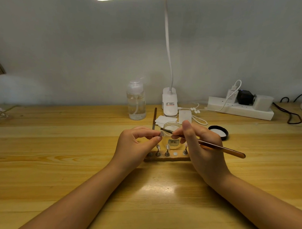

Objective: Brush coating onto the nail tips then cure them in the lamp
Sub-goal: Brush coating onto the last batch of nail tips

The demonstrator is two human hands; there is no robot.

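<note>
one nail tip (161, 134) sits pinched between the thumb and fingers of our left hand (137, 144), lifted just above the wooden stand (167, 157), and that's where the action is. our right hand (195, 145) grips the brush (205, 143) like a pen, fingers curled round the handle, bristles meeting the tip right now. we judge this to be the coating stroke itself, so here's how we'd do it well: keep the tip steady, let the bristles glide lightly along its length, thin and even, no flooding at the edges near our fingers. three more tips stand on pegs in the stand, and one round spot on it looks bare. just behind our hands the open glass jar (171, 137) waits for a reload, its black lid (218, 132) lying off to the right. further back we see white wipes (163, 120), a clear pump bottle (136, 101), the clip-on desk lamp (169, 103) and a power strip (241, 109). whether a curing lamp is here we can't tell.
</note>
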